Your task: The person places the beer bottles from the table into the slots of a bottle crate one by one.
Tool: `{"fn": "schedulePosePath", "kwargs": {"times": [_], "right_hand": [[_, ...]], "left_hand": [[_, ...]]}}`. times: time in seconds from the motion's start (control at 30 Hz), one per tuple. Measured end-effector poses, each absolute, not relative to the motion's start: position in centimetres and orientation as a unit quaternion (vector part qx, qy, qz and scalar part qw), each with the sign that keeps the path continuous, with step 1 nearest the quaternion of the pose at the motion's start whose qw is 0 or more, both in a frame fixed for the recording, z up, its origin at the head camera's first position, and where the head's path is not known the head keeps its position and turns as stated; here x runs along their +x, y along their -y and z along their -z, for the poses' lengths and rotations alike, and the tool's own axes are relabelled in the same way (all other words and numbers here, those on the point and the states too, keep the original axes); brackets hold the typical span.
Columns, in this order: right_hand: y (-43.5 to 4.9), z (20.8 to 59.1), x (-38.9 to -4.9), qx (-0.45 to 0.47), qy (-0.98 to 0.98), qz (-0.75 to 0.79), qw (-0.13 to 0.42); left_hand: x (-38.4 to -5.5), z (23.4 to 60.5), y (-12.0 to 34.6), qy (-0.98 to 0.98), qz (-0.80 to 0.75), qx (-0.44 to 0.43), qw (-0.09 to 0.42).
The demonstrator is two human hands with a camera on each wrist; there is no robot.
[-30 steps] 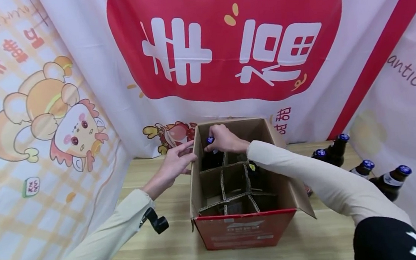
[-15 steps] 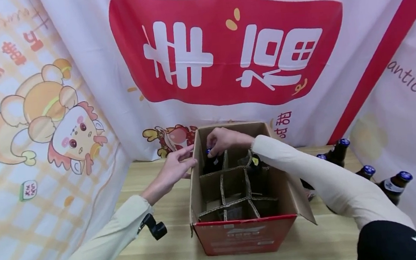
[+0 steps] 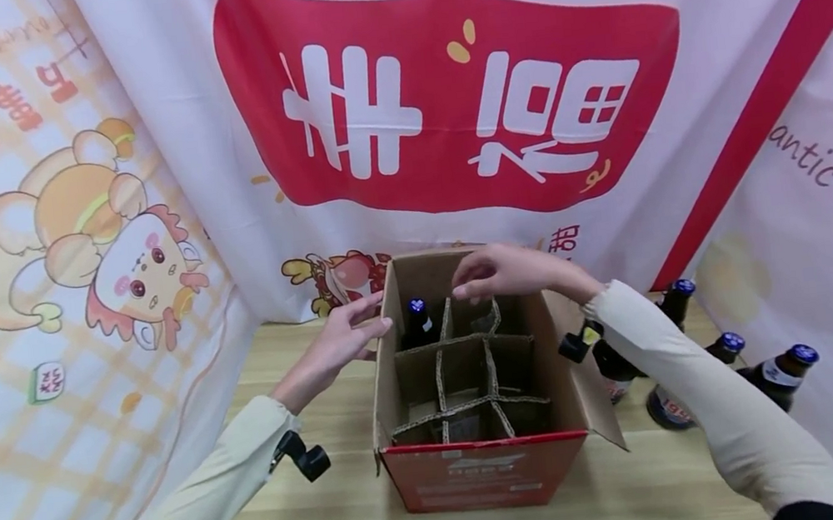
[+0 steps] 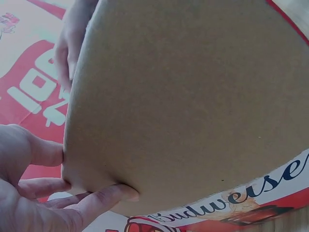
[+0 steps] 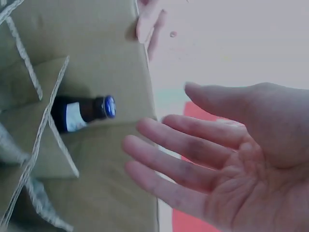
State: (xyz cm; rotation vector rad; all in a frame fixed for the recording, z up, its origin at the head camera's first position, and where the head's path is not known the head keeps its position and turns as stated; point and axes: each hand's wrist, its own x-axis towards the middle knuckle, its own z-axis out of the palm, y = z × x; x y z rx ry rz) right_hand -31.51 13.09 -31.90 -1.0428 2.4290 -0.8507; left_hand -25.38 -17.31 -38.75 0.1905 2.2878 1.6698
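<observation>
A red-fronted cardboard box [image 3: 490,475] stands upright on the table, split into compartments by cardboard dividers [image 3: 462,341]. One dark bottle [image 3: 418,320] with a blue cap is upright in the far-left compartment. My left hand [image 3: 334,345] grips the box's left rim; in the left wrist view its fingers [image 4: 104,200] press the outer cardboard while others reach the edge. Above the far end of the box hovers my right hand [image 3: 511,272], to the right of the bottle. In the right wrist view its fingers [image 5: 178,159] are spread and relaxed, holding nothing, with the bottle cap apart from them.
Several blue-capped bottles [image 3: 782,375] stand on the table right of the box, partly behind the right sleeve [image 3: 700,392]. A box flap [image 3: 599,397] sticks out on the right. Printed cloth [image 3: 459,231] hangs behind and at both sides.
The right hand has lowered the bottle into the far-left compartment, released it and moved right. The left hand keeps its place at the left rim.
</observation>
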Motion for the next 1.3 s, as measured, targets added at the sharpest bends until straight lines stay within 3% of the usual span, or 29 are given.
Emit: {"fn": "schedulePosePath", "kwargs": {"times": [0.3,0.43,0.63,0.9,1.0,1.1,1.3], "right_hand": [[-19.2,34.2,-30.4,-0.261,-0.876,0.407,0.003],[-21.8,35.6,-30.0,-0.206,-0.888,0.408,-0.051],[-25.0,37.5,-28.7,-0.132,-0.911,0.389,-0.035],[-29.5,41.1,-27.1,-0.124,-0.950,0.284,0.044],[-30.5,43.3,-26.2,-0.115,-0.957,0.264,0.045],[-30.7,45.5,-25.2,-0.069,-0.957,0.283,-0.016],[-29.8,50.2,-23.0,0.061,-0.906,0.357,-0.219]], "left_hand": [[-25.2,39.0,18.2,-0.800,-0.578,0.068,0.147],[-25.3,39.0,18.3,-0.800,-0.577,0.065,0.147],[-25.1,39.2,18.2,-0.801,-0.575,0.066,0.152],[-25.4,39.3,17.5,-0.803,-0.572,0.076,0.147],[-25.3,39.3,17.4,-0.804,-0.571,0.070,0.146],[-25.3,39.3,17.4,-0.805,-0.572,0.069,0.144],[-25.4,39.3,17.4,-0.805,-0.572,0.071,0.141]]}}
